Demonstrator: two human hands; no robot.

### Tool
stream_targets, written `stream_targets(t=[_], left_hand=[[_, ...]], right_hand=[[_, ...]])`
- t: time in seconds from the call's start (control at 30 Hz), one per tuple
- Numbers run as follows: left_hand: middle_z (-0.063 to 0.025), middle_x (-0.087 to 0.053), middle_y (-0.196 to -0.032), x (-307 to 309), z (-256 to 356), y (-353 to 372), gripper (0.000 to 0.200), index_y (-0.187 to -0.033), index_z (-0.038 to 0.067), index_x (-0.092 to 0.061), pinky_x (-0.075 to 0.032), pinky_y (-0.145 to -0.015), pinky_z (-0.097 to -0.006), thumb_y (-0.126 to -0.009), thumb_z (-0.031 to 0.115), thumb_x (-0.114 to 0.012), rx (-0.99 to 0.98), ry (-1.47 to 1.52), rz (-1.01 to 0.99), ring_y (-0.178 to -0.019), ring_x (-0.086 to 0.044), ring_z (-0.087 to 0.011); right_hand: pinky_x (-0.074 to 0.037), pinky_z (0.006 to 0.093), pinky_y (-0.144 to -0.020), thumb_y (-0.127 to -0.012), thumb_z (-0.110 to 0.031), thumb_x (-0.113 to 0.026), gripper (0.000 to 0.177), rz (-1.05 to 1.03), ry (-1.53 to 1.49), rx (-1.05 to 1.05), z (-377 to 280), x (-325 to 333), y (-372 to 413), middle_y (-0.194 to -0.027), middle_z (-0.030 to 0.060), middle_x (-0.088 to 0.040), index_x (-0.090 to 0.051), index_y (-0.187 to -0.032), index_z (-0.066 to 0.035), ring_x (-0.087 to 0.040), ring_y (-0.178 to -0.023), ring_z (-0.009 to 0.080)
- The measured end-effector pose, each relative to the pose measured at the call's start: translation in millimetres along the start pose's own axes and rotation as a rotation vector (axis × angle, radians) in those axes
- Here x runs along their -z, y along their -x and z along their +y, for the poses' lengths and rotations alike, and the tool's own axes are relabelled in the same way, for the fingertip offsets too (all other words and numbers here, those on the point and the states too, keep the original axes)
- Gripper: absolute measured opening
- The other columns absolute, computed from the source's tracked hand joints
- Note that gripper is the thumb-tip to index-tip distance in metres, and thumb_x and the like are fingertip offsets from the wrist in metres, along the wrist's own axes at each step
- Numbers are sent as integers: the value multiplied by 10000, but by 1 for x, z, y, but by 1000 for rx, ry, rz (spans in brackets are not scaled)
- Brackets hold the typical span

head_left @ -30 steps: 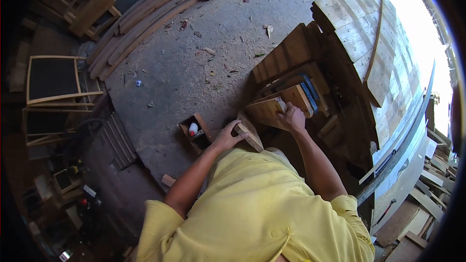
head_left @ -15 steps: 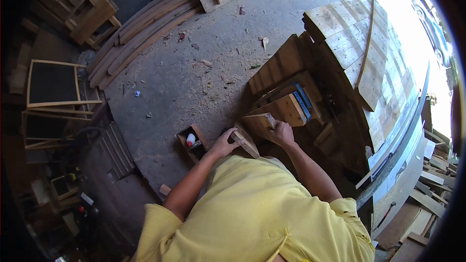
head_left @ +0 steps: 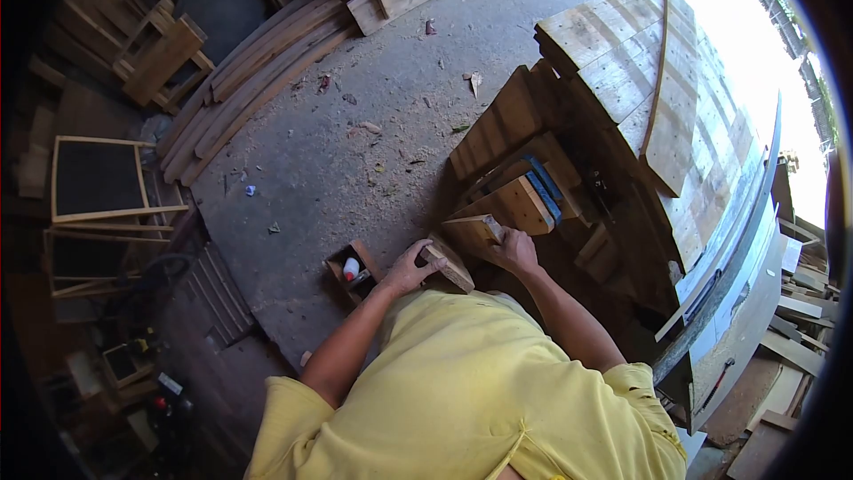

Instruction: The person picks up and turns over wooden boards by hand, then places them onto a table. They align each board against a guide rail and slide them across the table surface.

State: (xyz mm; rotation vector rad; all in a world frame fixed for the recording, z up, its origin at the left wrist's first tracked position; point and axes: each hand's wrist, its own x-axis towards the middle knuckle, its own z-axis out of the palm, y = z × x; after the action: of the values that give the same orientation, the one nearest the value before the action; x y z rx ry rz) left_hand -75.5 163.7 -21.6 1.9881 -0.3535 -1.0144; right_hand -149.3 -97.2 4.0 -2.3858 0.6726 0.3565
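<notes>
Close in front of my body, my left hand (head_left: 409, 272) is closed around the near side of a short wooden block (head_left: 453, 268), its thumb and fingers on the end. To the right, my right hand (head_left: 515, 251) grips the end of a wooden board (head_left: 471, 231) that slants away to the left. Block and board lie close together; whether they touch is hard to tell. Left of my left hand, a small open wooden box (head_left: 360, 251) on the floor holds a white bottle with a red tip (head_left: 351, 268).
A workbench with a plank top (head_left: 613, 62) stands at the right, with boards and a blue-edged piece (head_left: 544, 188) beneath it. Long planks (head_left: 267, 71) lie stacked at the upper left. Black-panelled frames (head_left: 99, 178) lean at the left. Sawdust and scraps litter the concrete floor (head_left: 302, 169).
The view has shifted slightly. The board in my right hand has tilted a little, and both hands keep their hold on the wood.
</notes>
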Motion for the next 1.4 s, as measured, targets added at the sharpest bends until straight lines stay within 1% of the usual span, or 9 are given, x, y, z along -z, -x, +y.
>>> stream_targets(t=[0.37, 0.53, 0.6, 0.73, 1.0, 1.1, 1.17, 1.27, 1.4], left_hand=[[-236, -503, -1335, 0, 2, -2, 864, -1378, 57, -437, -380, -1055, -417, -785, 644, -662, 16, 19, 0, -1264, -477, -346], [-238, -382, -1458, -5, -2, -2, 948, -1487, 89, -279, -309, -1117, -420, -798, 608, -672, -22, 96, 19, -1359, -377, -348], [-236, -335, -1486, -4, 0, -2, 983, -1507, 95, -215, -284, -1132, -424, -798, 590, -684, -29, 69, 29, -1382, -338, -348], [-221, -248, -1538, 1, 4, -1, 1061, -1535, 112, -93, -239, -1156, -435, -792, 550, -711, -70, 107, 15, -1424, -257, -349], [-200, -320, -1512, 8, 8, -2, 920, -1492, 80, -277, -267, -1148, -415, -808, 521, -705, -166, -40, -14, -1412, -299, -319], [-206, -349, -1492, 9, 10, -2, 875, -1466, 45, -321, -278, -1142, -413, -824, 507, -694, -136, -90, -9, -1399, -323, -319], [-209, -360, -1483, 6, 13, -2, 857, -1455, 30, -334, -283, -1139, -413, -832, 502, -687, -122, -101, 5, -1390, -336, -323], [-215, -403, -1449, 0, 21, -4, 812, -1424, 19, -381, -312, -1120, -423, -839, 494, -682, -189, -91, 182, -1353, -386, -339], [-227, -460, -1395, -6, 30, -9, 736, -1387, 6, -424, -351, -1088, -426, -854, 440, -686, -168, 3, 179, -1298, -447, -353]], right_hand=[[-505, 489, -790, -766, -351, -665, 337, -24, -6, 21, -6, 1, -7, -900, 212, -682, -670, -951, -70, -648, -887, 405], [-488, 473, -833, -830, -410, -667, 372, -182, -208, -32, -34, 27, 8, -971, 204, -676, -679, -995, -77, -635, -946, 390], [-468, 449, -848, -847, -350, -672, 332, 401, -87, 384, -20, 35, 9, -1000, 164, -664, -683, -1039, -80, -613, -969, 356], [-427, 426, -844, -844, -270, -668, 319, 546, 124, 293, 21, 59, 6, -1027, 114, -612, -669, -1098, -77, -569, -974, 306], [-397, 436, -866, -817, -198, -648, 403, 447, 362, 204, 28, 52, 19, -1090, 114, -568, -615, -1201, -78, -532, -1038, 290], [-421, 428, -865, -796, -164, -670, 360, 530, 322, 317, 18, 48, 27, -1083, 114, -586, -647, -1141, -67, -550, -1040, 291], [-452, 413, -855, -780, -137, -700, 292, 415, -15, 494, 13, 40, 33, -1072, 111, -609, -685, -1064, -71, -574, -1029, 291], [-475, 399, -841, -775, -128, -720, 231, 279, -79, 580, -3, 39, 44, -1061, 112, -624, -704, -996, -65, -591, -1007, 293], [-461, 421, -874, -787, -141, -718, 250, 494, -43, 429, 3, 48, 35, -1082, 120, -619, -691, -1019, -52, -580, -1031, 305]])
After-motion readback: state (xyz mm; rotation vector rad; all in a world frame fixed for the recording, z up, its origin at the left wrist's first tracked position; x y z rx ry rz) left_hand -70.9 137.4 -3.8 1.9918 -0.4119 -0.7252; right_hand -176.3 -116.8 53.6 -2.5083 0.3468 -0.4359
